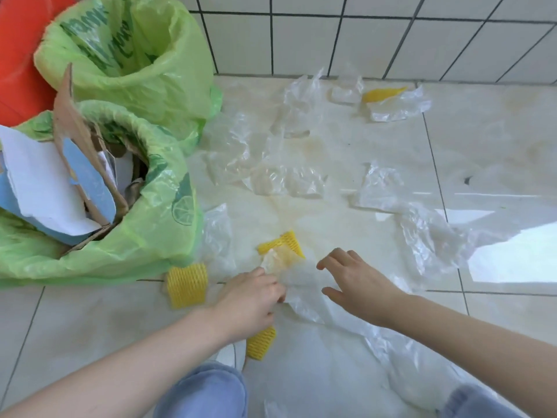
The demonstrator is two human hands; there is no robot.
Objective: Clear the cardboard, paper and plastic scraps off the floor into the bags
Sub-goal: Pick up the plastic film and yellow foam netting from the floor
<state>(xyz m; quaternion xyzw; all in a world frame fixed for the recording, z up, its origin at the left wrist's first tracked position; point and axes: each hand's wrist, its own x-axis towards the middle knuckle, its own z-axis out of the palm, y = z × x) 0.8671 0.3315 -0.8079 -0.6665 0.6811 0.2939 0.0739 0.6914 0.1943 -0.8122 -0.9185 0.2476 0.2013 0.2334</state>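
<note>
The person was in the middle of gathering the plastic scraps. The left hand pinched a crumpled clear plastic piece on the floor, its fingers curled around the edge of it. The right hand hovered just beside the same piece, with the fingers spread and relaxed, holding nothing; whether the fingertips touched the plastic I could not tell.

The cardboard and paper part seemed largely done: the near green bag on the left already held torn cardboard and white and blue paper. The far green bag behind it stood open, and what was inside was not visible. What remained on the floor was mostly plastic. Several clear sheets lay scattered toward the far wall and to the right, and yellow foam nets lay near the hands: one just beside the near bag, one partly under the pinched piece, one under the left wrist.

The next move probably called for bunching the thin film together with both hands, so that it would not slip away, and then carrying it left to a bag.

The floor was of glossy pale tiles with dark joints, reflecting bright light at the right. The far wall was of white tiles. Something orange stood behind the bags.
</note>
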